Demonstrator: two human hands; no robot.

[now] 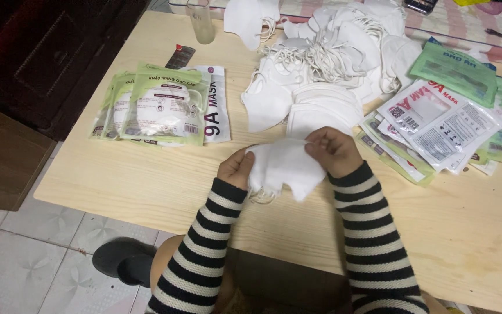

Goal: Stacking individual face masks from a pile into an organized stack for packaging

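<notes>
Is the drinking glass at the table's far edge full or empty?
Empty, apparently: the upright glass looks clear throughout, with no liquid line visible.

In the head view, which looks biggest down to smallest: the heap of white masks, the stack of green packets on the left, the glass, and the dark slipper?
1. Mask heap, by far.
2. Green packets.
3. and 4. Slipper and glass: unsure. The slipper looks somewhat bigger, but it is partly hidden by the knee, and the glass is cut off by the frame's top edge.

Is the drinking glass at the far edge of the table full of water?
No, the clear glass near the table's far edge looks empty, with no liquid showing inside.
</notes>
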